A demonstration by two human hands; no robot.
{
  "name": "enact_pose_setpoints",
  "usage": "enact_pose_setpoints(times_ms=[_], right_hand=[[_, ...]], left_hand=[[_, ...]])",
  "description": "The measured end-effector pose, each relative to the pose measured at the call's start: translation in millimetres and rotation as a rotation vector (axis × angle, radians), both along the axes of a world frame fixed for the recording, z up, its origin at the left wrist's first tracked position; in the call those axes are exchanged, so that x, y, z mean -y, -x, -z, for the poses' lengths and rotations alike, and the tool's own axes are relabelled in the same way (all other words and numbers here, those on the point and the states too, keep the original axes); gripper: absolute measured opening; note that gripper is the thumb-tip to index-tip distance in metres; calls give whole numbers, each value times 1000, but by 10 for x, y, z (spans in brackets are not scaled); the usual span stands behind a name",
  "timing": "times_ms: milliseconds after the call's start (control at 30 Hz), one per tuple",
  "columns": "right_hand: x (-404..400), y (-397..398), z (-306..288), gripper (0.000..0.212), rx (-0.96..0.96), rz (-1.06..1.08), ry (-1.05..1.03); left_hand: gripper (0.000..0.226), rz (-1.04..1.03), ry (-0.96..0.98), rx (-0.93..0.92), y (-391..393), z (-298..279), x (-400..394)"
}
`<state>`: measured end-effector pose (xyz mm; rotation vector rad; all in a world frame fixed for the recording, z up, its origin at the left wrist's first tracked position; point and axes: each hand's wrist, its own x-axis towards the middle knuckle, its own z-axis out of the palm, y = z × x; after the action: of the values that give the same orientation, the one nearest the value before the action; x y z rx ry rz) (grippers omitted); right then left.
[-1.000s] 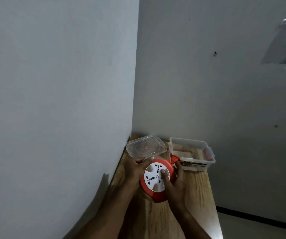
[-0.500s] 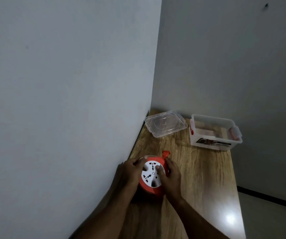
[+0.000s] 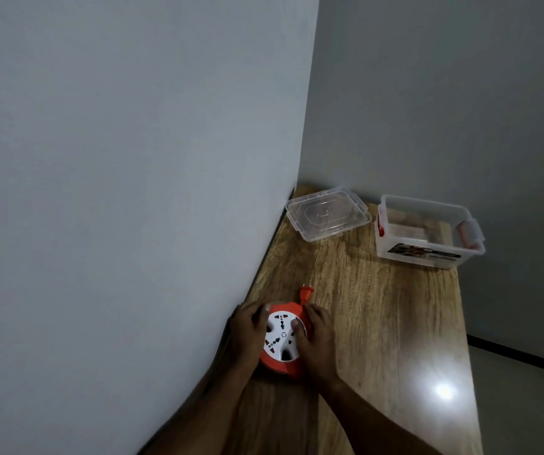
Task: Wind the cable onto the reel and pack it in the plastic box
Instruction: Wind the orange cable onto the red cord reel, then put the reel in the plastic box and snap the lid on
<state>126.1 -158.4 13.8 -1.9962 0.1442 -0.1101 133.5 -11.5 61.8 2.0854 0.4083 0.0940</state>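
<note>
An orange cable reel [image 3: 280, 339] with a white socket face sits on the wooden table [image 3: 379, 323], close to the left wall. My left hand [image 3: 247, 326] grips its left rim. My right hand [image 3: 316, 336] holds its right side, thumb on the white face. The orange plug [image 3: 305, 293] sticks out from the reel's top; the cable looks wound in. The clear plastic box [image 3: 428, 236] with red latches stands open at the table's far right corner. Its clear lid [image 3: 328, 218] lies flat to the left of it.
Grey walls close the table on the left and at the back. The table's right edge drops to the floor, where a dark skirting line [image 3: 520, 354] runs. A bright light reflection [image 3: 443, 390] shows on the wood near the right edge.
The view has tilted down and the reel now sits lower and nearer to me, farther from the box and lid. Both hands stay on the reel.
</note>
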Motion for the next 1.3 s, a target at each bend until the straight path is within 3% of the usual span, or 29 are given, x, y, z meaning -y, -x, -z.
enact_pose_setpoints(times_ms=[233, 500, 767, 867, 1300], right_hand=[[-55, -31, 58, 46, -13, 27, 40], [-46, -21, 72, 45, -12, 23, 56], [151, -114, -31, 41, 14, 61, 22], [372, -197, -101, 51, 20, 97, 25], [1715, -809, -838, 46, 231, 317, 66]], left_hand=[[25, 34, -140, 38, -15, 106, -7], [25, 34, -163, 2, -70, 171, -6], [22, -97, -23, 79, -278, 9, 164], [19, -70, 92, 119, -469, -65, 341], [32, 120, 301, 253, -1344, -729, 1675]])
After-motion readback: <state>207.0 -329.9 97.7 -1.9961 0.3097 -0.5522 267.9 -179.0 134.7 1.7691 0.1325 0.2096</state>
